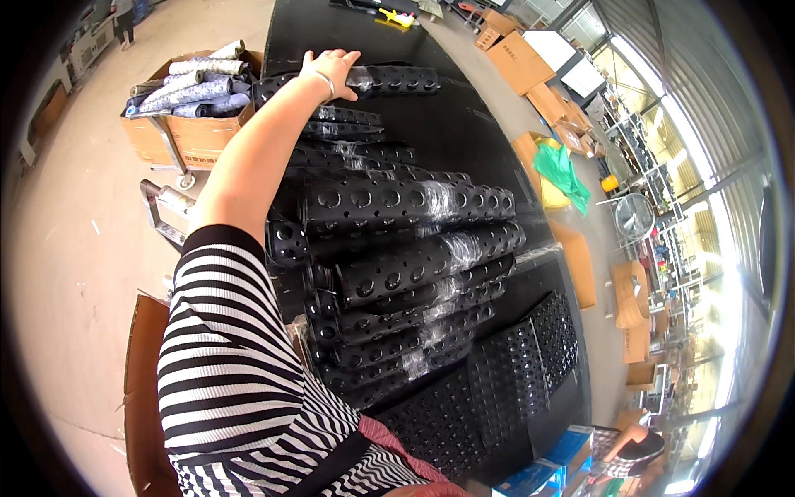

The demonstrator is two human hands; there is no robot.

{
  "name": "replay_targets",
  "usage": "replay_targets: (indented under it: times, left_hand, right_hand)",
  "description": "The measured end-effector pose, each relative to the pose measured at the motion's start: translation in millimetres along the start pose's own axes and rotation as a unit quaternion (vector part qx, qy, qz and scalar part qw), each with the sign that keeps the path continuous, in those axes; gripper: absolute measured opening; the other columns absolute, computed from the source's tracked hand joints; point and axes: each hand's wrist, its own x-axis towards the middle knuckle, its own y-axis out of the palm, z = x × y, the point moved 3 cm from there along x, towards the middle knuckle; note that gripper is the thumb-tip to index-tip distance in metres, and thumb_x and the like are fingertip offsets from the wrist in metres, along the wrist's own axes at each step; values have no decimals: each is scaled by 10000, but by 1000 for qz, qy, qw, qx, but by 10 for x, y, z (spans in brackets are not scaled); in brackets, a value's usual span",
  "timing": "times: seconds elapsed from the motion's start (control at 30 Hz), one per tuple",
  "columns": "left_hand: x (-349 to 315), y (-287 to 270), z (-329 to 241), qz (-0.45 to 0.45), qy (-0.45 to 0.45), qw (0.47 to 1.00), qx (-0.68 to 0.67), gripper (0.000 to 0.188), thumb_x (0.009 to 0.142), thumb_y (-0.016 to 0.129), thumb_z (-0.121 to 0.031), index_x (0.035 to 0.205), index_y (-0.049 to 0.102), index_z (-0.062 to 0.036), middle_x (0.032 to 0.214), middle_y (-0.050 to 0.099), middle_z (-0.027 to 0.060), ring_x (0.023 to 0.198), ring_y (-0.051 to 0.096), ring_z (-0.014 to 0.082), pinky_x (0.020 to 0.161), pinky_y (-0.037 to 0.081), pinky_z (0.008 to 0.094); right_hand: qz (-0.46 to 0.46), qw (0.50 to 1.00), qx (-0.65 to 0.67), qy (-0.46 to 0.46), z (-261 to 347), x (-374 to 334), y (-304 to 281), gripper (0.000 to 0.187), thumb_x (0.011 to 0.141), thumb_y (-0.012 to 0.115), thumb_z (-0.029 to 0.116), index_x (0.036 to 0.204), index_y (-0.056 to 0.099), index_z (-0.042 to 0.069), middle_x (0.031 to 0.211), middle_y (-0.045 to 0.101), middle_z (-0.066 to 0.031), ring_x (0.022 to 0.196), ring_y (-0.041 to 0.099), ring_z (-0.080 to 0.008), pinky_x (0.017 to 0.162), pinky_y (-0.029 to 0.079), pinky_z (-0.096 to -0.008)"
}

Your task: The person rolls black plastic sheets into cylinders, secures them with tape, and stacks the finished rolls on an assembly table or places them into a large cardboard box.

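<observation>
My left hand (333, 73) reaches to the far end of the black table (451, 132), fingers spread and palm down. It rests on a black dimpled plastic roll (406, 80) banded with clear film. Between that roll and me lies a stack of similar rolls, among them a large roll (364, 200) and another roll (414, 263) with shiny film round them. Nearer and to the right, flat dimpled black sheets (497, 381) lie on the table. My right hand is out of view.
On the left stands a wheeled cart with a cardboard box (190, 141) of patterned rolls. An open carton (149, 398) is beside my arm. A yellow tool (397, 18) lies at the table's far end. Cartons (522, 65) and a fan (634, 217) stand right; a person (633, 451) is lower right.
</observation>
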Motion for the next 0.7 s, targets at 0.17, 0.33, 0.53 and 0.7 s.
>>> replay_targets:
  times: [0.17,0.33,0.53,0.7]
  left_hand:
    - [111,178,55,37,-18,999,-18,741,936,643,-566,1546,451,-192,1630,382,43,1504,361,247,1207,286,578]
    - [-558,-139,-28,51,65,993,-82,660,911,691,-476,1443,570,-104,1518,524,129,1437,451,300,1192,329,483]
    - [-1348,-600,-579,-39,209,947,-240,467,920,729,-273,1320,659,-42,1368,644,166,1282,599,343,1109,446,415]
    - [-2100,-1426,-711,-1,241,911,-334,409,980,665,-185,1361,639,-37,1394,653,100,1328,573,232,1145,399,363]
  right_hand:
    - [-4,1000,10,27,-103,-67,-74,235,877,649,211,922,696,-14,732,666,-156,639,675,-299,527,544,-433]
    - [-13,998,28,54,-333,-183,-122,227,887,645,211,926,693,-7,723,659,-141,626,668,-287,512,546,-425]
    - [-69,976,123,163,-1571,-667,-464,218,899,639,211,931,688,2,712,651,-123,611,660,-273,495,549,-416]
    - [-116,955,91,258,-3231,-400,-1002,301,861,675,294,962,713,13,812,693,-165,711,692,-310,604,566,-440]
